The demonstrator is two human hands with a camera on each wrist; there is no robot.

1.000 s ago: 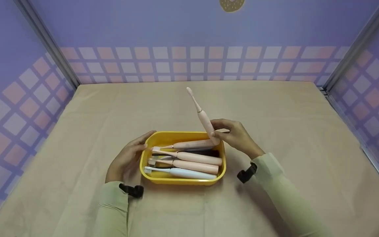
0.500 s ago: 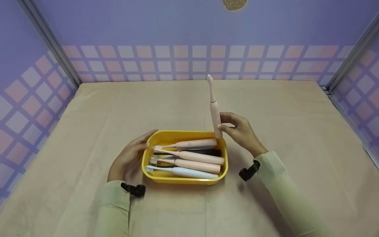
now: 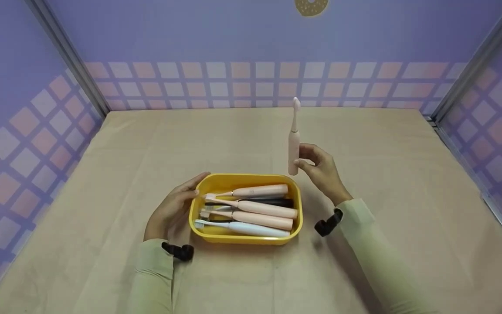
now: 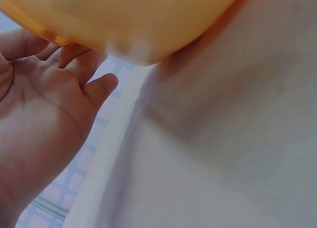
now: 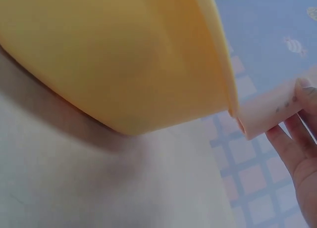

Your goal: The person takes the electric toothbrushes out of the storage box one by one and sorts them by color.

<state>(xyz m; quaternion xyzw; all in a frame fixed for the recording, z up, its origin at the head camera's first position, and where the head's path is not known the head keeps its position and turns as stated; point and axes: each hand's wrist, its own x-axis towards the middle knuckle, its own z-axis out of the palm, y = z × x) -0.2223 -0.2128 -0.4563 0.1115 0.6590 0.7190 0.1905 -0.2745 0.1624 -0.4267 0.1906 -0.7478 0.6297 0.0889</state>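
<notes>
In the head view my right hand pinches the handle of a pale pink electric toothbrush between thumb and fingers. The brush stands nearly upright, head up, just beyond the back right corner of a yellow plastic basket. Several more electric toothbrushes lie inside: pink ones, a white one along the front, and dark ones partly covered. My left hand holds the basket's left end, thumb at the rim and fingers along the outside. The right wrist view shows the held handle's lower end beside the rim.
A beige cloth covers the table under the basket. Purple walls with pink and white squares rise behind and at both sides. Grey metal posts mark the back corners. Black wrist cameras sit at both sleeves.
My right hand has lifted the pink toothbrush out of the basket, moving up and right. The brush has turned from leaning left to nearly upright. My left hand stays at the basket's left end.
</notes>
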